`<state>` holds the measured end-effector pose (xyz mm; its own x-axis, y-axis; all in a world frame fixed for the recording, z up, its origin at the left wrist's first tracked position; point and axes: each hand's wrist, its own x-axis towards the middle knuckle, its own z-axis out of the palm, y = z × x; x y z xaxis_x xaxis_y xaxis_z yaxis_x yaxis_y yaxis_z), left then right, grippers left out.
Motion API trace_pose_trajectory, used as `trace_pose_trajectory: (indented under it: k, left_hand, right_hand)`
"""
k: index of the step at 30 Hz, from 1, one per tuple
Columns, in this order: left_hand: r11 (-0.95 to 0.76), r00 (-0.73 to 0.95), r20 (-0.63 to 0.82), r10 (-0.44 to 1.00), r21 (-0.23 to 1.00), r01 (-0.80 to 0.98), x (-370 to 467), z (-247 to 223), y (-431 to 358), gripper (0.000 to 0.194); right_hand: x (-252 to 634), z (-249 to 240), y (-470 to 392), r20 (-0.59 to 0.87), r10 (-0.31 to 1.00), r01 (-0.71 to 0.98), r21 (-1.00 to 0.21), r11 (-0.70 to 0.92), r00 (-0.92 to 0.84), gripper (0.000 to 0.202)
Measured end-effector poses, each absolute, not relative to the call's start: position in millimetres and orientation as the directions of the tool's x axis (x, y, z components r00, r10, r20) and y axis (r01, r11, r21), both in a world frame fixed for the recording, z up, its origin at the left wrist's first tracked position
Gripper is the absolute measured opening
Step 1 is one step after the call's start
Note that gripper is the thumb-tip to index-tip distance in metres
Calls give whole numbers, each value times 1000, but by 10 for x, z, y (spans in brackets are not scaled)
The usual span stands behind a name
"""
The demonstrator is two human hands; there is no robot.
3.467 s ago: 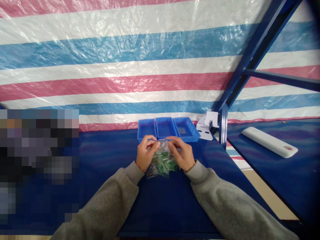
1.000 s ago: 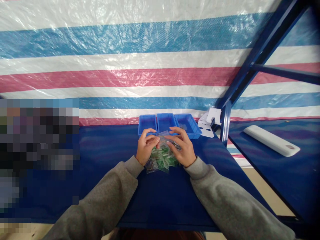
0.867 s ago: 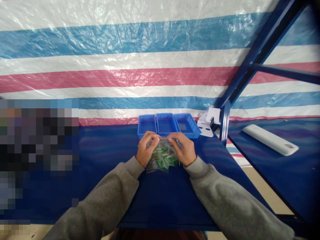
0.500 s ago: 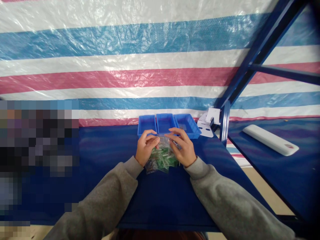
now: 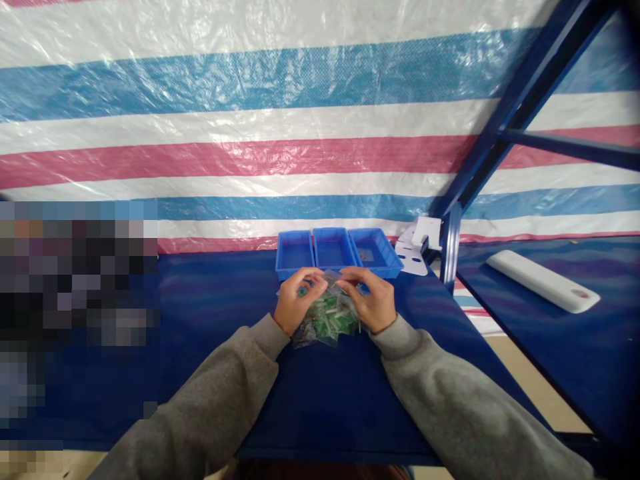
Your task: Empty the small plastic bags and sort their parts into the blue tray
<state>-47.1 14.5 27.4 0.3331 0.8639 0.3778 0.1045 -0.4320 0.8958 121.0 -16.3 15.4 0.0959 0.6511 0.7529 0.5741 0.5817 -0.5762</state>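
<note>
Both hands hold a small clear plastic bag (image 5: 332,277) between thumbs and fingers, just in front of the blue bins. My left hand (image 5: 299,300) pinches its left side, and my right hand (image 5: 371,298) pinches its right side. What the small bag contains is too small to make out. Below and between the hands lies a pile of clear bags with green and white pieces (image 5: 330,320) on the blue table. Darker contents show at the pile's left end. My right hand partly covers the right side of the pile.
Three blue plastic bins (image 5: 334,248) stand side by side behind the hands; the right one has a small clear packet inside. White cut-out sheets (image 5: 413,259) lie beside a blue metal post (image 5: 450,250). A long white object (image 5: 543,280) rests on the right-hand table.
My hands have come down slightly, and the fingertips are closer together at the small bag. My right-hand fingers, raised and spread before, are now drawn in to a pinch.
</note>
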Motion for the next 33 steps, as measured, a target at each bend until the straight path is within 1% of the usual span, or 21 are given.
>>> trace_pose_trajectory:
  k: [3, 5, 8, 10, 13, 14, 16, 19, 23, 25, 26, 28, 30, 33]
  left_hand:
    - [-493, 339, 416, 844, 851, 183, -485, 292, 168, 19]
    - [-509, 362, 422, 831, 840, 190, -486, 294, 171, 18]
    - [-440, 375, 370, 850, 890, 121, -472, 283, 153, 18]
    - [-359, 370, 317, 873, 932, 47, -463, 279, 142, 25]
    - [-267, 323, 273, 906, 962, -65, -460, 283, 149, 38]
    - [-247, 307, 264, 914, 964, -94, -460, 286, 154, 40]
    - [-225, 298, 252, 921, 967, -121, -462, 292, 162, 40]
    - [-270, 313, 285, 906, 959, -90, -462, 299, 155, 27]
    - [-469, 317, 436, 842, 882, 34, -462, 297, 143, 21]
    - [-496, 294, 455, 841, 864, 82, -464, 284, 150, 19]
    - [-468, 288, 429, 856, 880, 80, -465, 276, 155, 19]
    - [-361, 295, 339, 893, 932, 24, -467, 264, 166, 19]
    - [-273, 300, 276, 913, 961, -52, -469, 265, 174, 24]
    - [-231, 328, 256, 909, 966, -115, -466, 289, 175, 27]
  right_hand:
    - [1215, 133, -152, 739, 667, 559, -593, 580, 92, 16]
    - [1216, 108, -143, 728, 679, 549, -606, 576, 92, 15]
    - [1216, 95, -146, 722, 686, 547, -612, 570, 92, 12]
    - [1220, 120, -164, 733, 677, 559, -589, 583, 66, 9]
    - [1225, 186, -195, 756, 653, 558, -519, 648, -55, 19]
    - [1224, 204, -200, 759, 644, 557, -496, 667, -95, 21]
    - [1219, 219, -198, 770, 627, 567, -465, 679, -120, 21]
    - [1210, 202, -175, 768, 635, 594, -470, 653, -91, 14]
    - [1205, 166, -165, 711, 703, 577, -565, 589, -21, 13]
    - [1204, 159, -176, 679, 734, 560, -616, 554, 21, 13]
    - [1203, 159, -184, 668, 744, 550, -633, 545, 31, 14]
    - [1204, 169, -195, 668, 743, 534, -636, 557, 21, 20]
    - [1205, 181, -196, 702, 711, 541, -587, 603, -31, 25]
    - [1205, 185, -178, 745, 659, 563, -505, 655, -99, 24]
